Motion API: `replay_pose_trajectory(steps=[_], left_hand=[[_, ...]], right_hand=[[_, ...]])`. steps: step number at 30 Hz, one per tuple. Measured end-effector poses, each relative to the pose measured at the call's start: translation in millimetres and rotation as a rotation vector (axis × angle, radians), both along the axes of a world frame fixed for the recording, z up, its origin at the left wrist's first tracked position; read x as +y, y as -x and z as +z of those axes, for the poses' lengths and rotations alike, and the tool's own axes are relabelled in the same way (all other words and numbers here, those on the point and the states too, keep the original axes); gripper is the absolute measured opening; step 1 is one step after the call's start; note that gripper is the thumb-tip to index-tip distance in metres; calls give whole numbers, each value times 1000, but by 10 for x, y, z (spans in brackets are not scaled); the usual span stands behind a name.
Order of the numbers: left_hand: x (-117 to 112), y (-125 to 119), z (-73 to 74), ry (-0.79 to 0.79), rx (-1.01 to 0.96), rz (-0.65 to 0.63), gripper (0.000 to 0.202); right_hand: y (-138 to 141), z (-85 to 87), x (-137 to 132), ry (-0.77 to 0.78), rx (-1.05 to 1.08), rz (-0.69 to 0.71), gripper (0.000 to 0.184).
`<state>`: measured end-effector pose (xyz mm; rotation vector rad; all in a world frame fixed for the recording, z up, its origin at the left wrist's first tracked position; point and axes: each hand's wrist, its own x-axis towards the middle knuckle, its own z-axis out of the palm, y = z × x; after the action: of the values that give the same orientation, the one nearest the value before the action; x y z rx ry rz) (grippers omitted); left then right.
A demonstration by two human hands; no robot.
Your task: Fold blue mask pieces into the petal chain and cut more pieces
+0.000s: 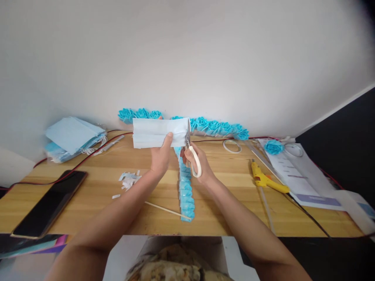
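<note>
A pale pleated face mask [150,130] is spread out above the table, pinched in my left hand [160,158] with the thumb across its front. My right hand [203,166] grips white-handled scissors [199,168], whose blades meet the mask's right edge. Below them a strip of overlapping light-blue pieces [185,191] runs along the tabletop towards me. A thin wooden stick [165,209] lies with one end over that strip. Small white and blue scraps [129,180] are scattered to the left of the strip.
Blue rosettes [212,127] line the wall, and one more rosette [274,147] rests on papers [295,175] at right. A yellow glue gun [265,179] lies nearby, beside a tape roll [232,146]. Stacked masks [73,134], a dark phone [51,203] and a cord [88,158] occupy the left.
</note>
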<state>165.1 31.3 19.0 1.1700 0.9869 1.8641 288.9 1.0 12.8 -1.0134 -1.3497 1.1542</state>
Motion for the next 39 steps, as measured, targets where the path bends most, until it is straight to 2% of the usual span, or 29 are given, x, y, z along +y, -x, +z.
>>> replay_pose_trajectory(steps=[11,25,39], left_hand=[[17,8,-6,-21,60,9,75],[-13,-4,-9,-8,64,6,77],[-7,15,-31,-1,103,8,74]], right_hand=[[-41,20,0,-8,-29,-20,55],[-3,-25,6,47,107,-41,49],[16,-24,7,82,143,-52,49]])
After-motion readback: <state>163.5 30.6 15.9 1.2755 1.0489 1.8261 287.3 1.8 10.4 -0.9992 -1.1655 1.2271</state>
